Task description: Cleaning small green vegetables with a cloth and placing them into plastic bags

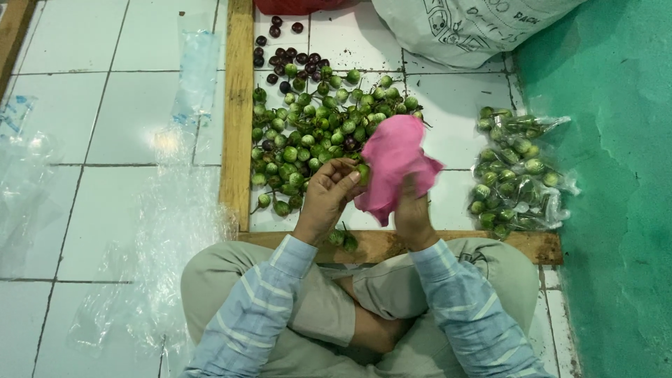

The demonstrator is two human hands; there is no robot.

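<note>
Centre of frame: the left hand [327,199], fingers curled shut, pinches a small green eggplant [363,173] against the pink cloth [393,164]. The right hand [413,213], closed, grips that cloth from below. Behind them lies a heap of green eggplants [315,133]; bagged eggplants [518,171] lie at right, beside the green wall [616,175]

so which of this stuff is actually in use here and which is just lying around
In use:
left hand
small green fruit
pink cloth
right hand
loose fruit pile

Lying about:
filled clear bags
empty plastic bags
white sack
dark purple fruits
</note>
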